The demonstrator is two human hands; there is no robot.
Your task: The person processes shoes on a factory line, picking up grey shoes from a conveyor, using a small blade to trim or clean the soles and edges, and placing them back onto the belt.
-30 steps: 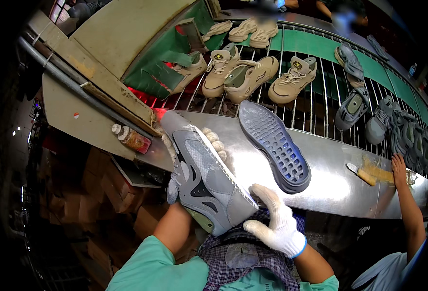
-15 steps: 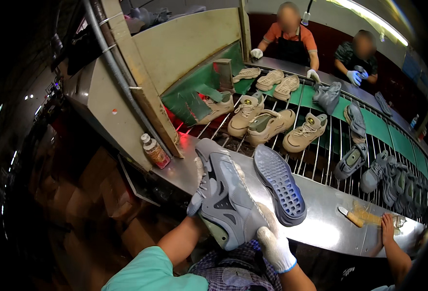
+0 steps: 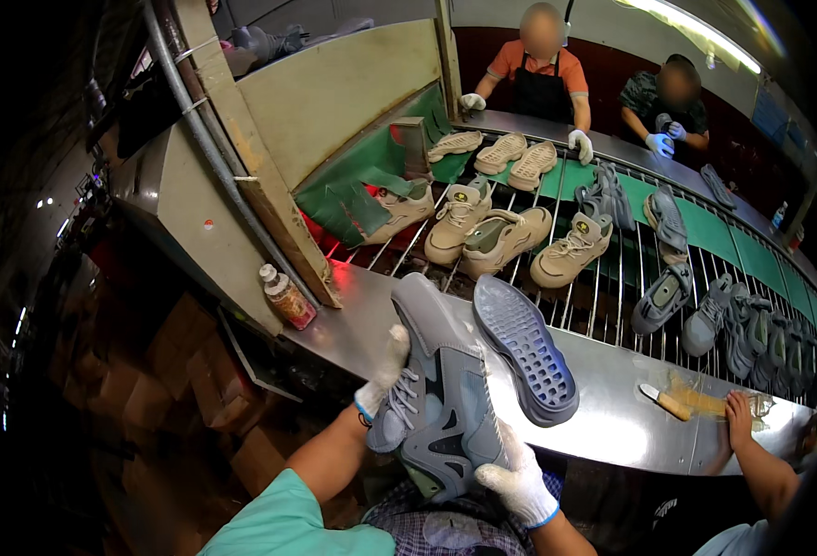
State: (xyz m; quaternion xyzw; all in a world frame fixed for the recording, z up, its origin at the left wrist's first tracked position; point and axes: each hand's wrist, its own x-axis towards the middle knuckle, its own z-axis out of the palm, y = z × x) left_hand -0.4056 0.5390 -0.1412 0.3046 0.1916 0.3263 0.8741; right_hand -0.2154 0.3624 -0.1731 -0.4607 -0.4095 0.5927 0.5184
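Between my hands is a grey shoe upper (image 3: 453, 394), tilted over the metal ledge's near edge, its laces toward my left. My left hand (image 3: 392, 364), in a white knit glove, is closed round its laced side. My right hand (image 3: 522, 479), gloved likewise, grips the lower right side with the thumb showing; some of its fingers are hidden behind the upper. Just right of the upper, a loose grey sole (image 3: 526, 352) lies on the ledge, its grid of hollows facing up. Its far end is close to the upper.
Beyond the metal ledge (image 3: 612, 394) runs a rod conveyor (image 3: 603, 301) bearing beige shoes (image 3: 571, 250) and grey shoes (image 3: 663, 298). A spray bottle (image 3: 288, 298) stands left. At right are a knife (image 3: 665, 401) and another person's bare hand (image 3: 739, 417). Two gloved people (image 3: 552, 83) work across the conveyor.
The upper has turned in my hands, so its laces and side show more. My left glove, mostly hidden before, now shows at the laced side. The view has shifted slightly.
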